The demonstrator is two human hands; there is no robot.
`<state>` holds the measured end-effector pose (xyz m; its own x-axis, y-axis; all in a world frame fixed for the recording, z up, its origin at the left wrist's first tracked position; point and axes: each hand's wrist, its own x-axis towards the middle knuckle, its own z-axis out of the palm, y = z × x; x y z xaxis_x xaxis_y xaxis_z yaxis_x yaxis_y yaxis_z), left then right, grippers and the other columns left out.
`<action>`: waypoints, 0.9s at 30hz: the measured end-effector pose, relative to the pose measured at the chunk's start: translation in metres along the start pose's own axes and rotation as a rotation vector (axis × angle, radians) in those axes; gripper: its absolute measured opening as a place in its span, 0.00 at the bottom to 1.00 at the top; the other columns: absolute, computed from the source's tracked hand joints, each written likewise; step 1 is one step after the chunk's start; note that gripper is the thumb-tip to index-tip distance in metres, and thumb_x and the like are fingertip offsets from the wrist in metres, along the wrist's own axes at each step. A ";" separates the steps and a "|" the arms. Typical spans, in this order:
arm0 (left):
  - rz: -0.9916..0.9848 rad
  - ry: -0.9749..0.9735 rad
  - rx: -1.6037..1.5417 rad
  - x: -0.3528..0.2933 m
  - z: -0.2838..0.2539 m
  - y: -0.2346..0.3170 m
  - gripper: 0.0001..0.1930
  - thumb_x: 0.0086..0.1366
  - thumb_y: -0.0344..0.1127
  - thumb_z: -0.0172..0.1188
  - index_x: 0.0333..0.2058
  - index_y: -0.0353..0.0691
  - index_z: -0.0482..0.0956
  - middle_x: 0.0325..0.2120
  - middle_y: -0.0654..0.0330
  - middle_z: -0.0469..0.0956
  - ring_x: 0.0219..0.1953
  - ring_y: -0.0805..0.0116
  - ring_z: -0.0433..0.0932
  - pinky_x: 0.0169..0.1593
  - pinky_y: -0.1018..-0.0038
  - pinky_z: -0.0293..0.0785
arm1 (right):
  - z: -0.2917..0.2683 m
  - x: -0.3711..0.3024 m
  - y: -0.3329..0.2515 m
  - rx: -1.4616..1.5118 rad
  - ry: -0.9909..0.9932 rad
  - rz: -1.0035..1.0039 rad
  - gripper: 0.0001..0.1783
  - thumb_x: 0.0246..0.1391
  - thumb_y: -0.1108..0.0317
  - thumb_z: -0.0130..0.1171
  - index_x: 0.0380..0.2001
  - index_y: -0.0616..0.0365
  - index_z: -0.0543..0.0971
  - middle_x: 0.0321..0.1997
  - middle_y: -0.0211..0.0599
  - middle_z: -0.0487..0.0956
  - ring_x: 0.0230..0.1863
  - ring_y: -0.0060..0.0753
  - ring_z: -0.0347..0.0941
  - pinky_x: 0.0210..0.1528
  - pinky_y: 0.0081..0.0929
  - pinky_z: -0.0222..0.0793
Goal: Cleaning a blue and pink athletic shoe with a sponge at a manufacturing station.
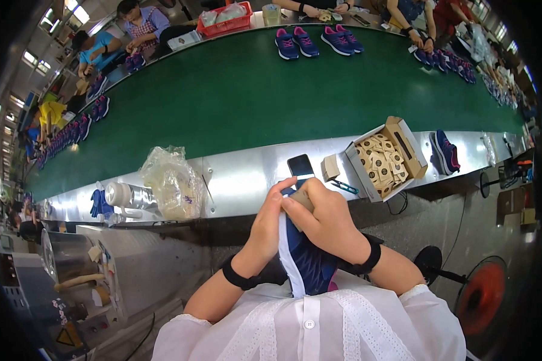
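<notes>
A dark blue sneaker (310,262) with a white sole edge stands upright against my front. My left hand (267,225) is closed along its white sole side, with the fingers near the upper end. My right hand (326,219) is bent over that same end. Between its thumb and fingers is a flat tan piece (305,200), pressed close to the shoe; it looks like a card tag, though the fingers cover much of it. Just beyond my hands lie a dark phone (300,165), a small tan block (330,168) and a teal cutter (345,187).
An open carton (376,194) of square tan tags stands at right, beside a single sneaker (445,152). At left are a plastic bag (173,183) and a clear bottle (129,195). The green belt (223,99) carries sneakers; people work along its far side. A fan (480,295) stands at lower right.
</notes>
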<state>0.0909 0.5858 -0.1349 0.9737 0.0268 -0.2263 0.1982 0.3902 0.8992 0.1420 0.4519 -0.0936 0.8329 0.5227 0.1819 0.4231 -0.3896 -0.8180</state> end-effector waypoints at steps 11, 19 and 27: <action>-0.094 0.078 -0.384 -0.033 -0.026 -0.030 0.31 0.71 0.56 0.35 0.66 0.43 0.50 0.55 0.57 0.66 0.53 0.65 0.70 0.57 0.69 0.68 | 0.003 -0.039 0.037 0.613 -0.246 0.377 0.15 0.60 0.58 0.56 0.36 0.61 0.71 0.31 0.30 0.75 0.32 0.16 0.70 0.34 0.18 0.67; -0.219 0.050 -0.225 -0.073 -0.024 -0.037 0.36 0.69 0.55 0.46 0.65 0.38 0.48 0.61 0.56 0.60 0.60 0.66 0.64 0.62 0.69 0.62 | -0.005 -0.019 0.027 0.697 -0.325 0.415 0.14 0.59 0.60 0.57 0.36 0.61 0.73 0.33 0.31 0.77 0.35 0.19 0.72 0.38 0.20 0.68; -0.093 0.164 -0.153 -0.084 -0.036 -0.040 0.29 0.71 0.42 0.46 0.64 0.37 0.47 0.58 0.53 0.63 0.58 0.67 0.66 0.60 0.70 0.65 | -0.001 0.000 0.005 -0.215 -0.495 -0.455 0.13 0.40 0.63 0.67 0.26 0.54 0.74 0.25 0.35 0.72 0.29 0.41 0.72 0.30 0.34 0.68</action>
<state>-0.0027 0.6014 -0.1658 0.9181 0.1287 -0.3750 0.2550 0.5324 0.8071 0.1447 0.4493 -0.0972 0.3177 0.9330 0.1689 0.7948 -0.1650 -0.5840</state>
